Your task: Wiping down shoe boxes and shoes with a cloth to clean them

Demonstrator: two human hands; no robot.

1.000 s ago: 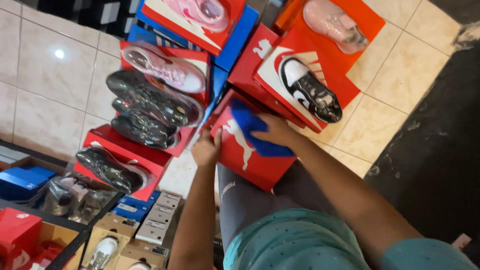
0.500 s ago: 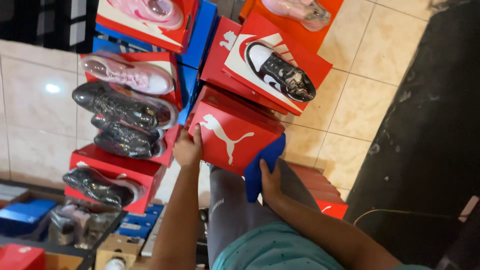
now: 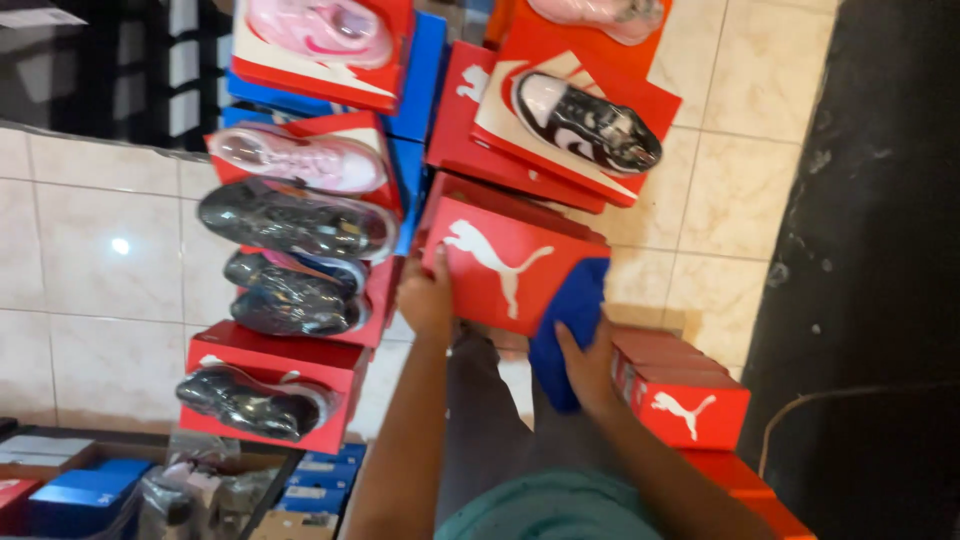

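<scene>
Red shoebox point(image 3: 505, 265) with white leaping-cat logo, centre, tilted. Red boxes point(image 3: 685, 400) stacked lower right. Red and blue boxes point(image 3: 415, 70) stacked behind. Blue box point(image 3: 75, 495) bottom left.

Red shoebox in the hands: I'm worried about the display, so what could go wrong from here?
The red shoebox is gripped only at its edges by the left hand and right hand, which also presses a blue cloth; it might slip. Swinging it could knock the black-and-white shoe resting loose on a neighbouring box.
</scene>
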